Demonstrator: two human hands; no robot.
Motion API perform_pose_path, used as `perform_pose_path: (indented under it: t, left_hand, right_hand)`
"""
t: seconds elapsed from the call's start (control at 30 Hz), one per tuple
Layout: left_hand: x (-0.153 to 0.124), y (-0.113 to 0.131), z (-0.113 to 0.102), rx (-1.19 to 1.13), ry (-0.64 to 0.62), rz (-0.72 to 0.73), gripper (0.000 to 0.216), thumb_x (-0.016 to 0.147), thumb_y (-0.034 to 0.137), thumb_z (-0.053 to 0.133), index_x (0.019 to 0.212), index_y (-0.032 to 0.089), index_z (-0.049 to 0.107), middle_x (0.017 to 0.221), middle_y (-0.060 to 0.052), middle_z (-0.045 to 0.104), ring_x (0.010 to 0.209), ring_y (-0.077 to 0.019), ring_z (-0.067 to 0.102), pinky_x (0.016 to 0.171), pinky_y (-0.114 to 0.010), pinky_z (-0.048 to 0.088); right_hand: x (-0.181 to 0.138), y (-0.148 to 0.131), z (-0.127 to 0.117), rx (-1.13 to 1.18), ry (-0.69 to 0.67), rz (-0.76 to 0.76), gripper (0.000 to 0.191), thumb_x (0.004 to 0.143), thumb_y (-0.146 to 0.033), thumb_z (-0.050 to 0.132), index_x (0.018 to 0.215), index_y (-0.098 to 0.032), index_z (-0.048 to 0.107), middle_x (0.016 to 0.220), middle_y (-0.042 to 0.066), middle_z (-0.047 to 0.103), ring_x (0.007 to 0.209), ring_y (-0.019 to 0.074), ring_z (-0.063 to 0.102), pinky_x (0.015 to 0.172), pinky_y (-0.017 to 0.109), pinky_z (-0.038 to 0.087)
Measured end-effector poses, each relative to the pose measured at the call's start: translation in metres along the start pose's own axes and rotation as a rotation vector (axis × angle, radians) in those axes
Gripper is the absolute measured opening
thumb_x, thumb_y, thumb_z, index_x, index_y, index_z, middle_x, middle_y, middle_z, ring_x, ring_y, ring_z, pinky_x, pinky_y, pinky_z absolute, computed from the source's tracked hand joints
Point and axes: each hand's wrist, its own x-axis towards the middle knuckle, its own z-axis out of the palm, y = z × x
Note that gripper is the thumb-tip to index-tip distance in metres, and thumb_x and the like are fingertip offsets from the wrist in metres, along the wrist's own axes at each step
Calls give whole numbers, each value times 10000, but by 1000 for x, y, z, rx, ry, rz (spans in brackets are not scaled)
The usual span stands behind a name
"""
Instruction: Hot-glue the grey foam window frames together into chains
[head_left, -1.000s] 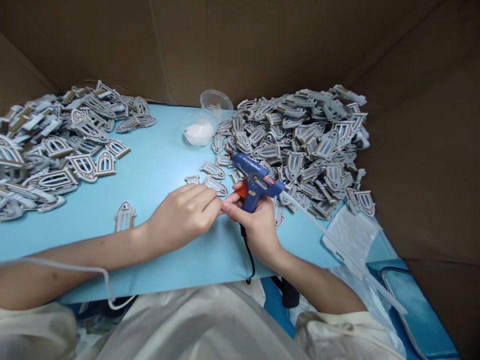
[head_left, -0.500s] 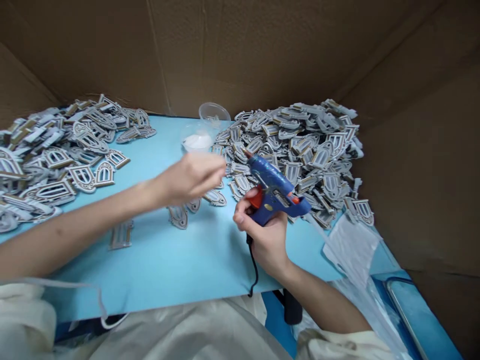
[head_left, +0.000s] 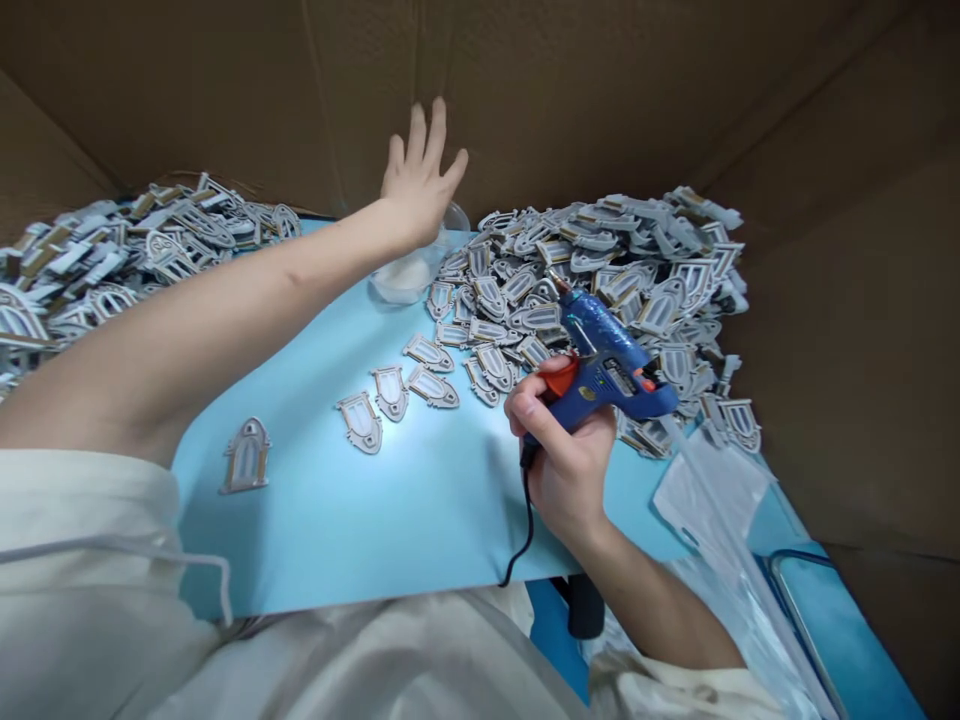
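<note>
My left hand is raised high with its fingers spread, holding nothing, just above a clear plastic cup and a clear tub of white material. My right hand grips a blue hot glue gun with an orange nozzle guard, its black cord hanging down. Several grey and tan arched window pieces lie apart on the blue table, among them one and another. A large heap of these pieces sits just beyond the glue gun.
A second heap of window pieces lies at the left, partly behind my arm. Brown cardboard walls surround the blue tabletop. A clear plastic bag lies over the right table edge, beside a metal-rimmed blue tray.
My left hand has let go of the piece it held and swung up and away to the far side of the table. The glue gun has moved right with my right hand, and more loose pieces show.
</note>
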Motion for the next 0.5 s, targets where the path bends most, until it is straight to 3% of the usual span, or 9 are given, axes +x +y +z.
perform_pose_path:
  t: [0.07, 0.13, 0.17, 0.23, 0.3, 0.33, 0.4, 0.5]
  left_hand:
    - [-20, -3, -7, 20, 48, 50, 856, 893, 254, 848, 1670, 194, 494, 1904, -136, 77, 1751, -507, -30, 1383, -775, 118]
    - [-51, -15, -24, 38, 35, 136, 789, 941, 321, 799, 1657, 179, 500, 1892, -153, 106, 1737, -543, -4, 1347, -802, 147]
    - [-70, -24, -35, 31, 10, 180, 737, 951, 393, 792, 1603, 141, 558, 1855, -186, 209, 1724, -565, 50, 1317, -812, 181]
    - [-116, -50, -58, -69, -172, 297, 595, 1013, 603, 672, 1374, 136, 740, 1622, -141, 555, 1629, -489, 409, 1254, -726, 368]
    - [-170, -77, -76, -195, -465, 421, 599, 1024, 704, 631, 1333, 216, 788, 1422, -74, 721, 1334, -343, 716, 1095, -522, 576]
    - [-198, -89, -80, -239, -539, 445, 550, 1041, 692, 639, 1349, 261, 788, 1372, -53, 765, 1180, -276, 775, 988, -411, 620]
    - [-253, -108, -79, -226, -483, 382, 489, 1031, 660, 692, 1339, 292, 786, 1288, -38, 807, 1015, -238, 796, 819, -304, 620]
    - [-317, -123, -57, -71, -283, 226, 739, 915, 793, 731, 1418, 251, 721, 1319, -102, 771, 942, -298, 795, 694, -328, 612]
  right_hand:
    - [-1, -2, 0, -8, 0, 2, 390, 857, -308, 854, 1110, -268, 560, 745, -78, 592, 619, 124, 520, 648, 314, 429]
    - [-2, -4, 0, -18, -11, -4, 360, 864, -291, 840, 1096, -270, 565, 733, -76, 580, 615, 127, 518, 644, 316, 428]
    - [-3, -5, 0, -24, -16, -8, 351, 865, -284, 838, 1091, -271, 569, 728, -74, 575, 613, 128, 517, 636, 315, 424]
    - [-5, -6, 0, -33, -22, -14, 344, 865, -276, 848, 1090, -271, 587, 728, -67, 581, 609, 130, 515, 621, 314, 420]
    - [-7, -7, 0, -30, -29, -7, 313, 883, -286, 853, 1087, -267, 618, 729, -54, 609, 602, 135, 526, 613, 317, 432]
    - [-8, -7, 0, -23, -40, 0, 281, 902, -308, 847, 1086, -262, 639, 726, -44, 631, 591, 138, 537, 604, 319, 441]
    - [-10, -7, 1, -5, -78, 19, 228, 950, -376, 813, 1089, -247, 687, 732, -12, 687, 569, 151, 569, 589, 332, 470]
    - [-12, -5, 2, -16, -167, 37, 301, 981, -492, 768, 1102, -218, 742, 747, 39, 749, 567, 186, 630, 585, 364, 524]
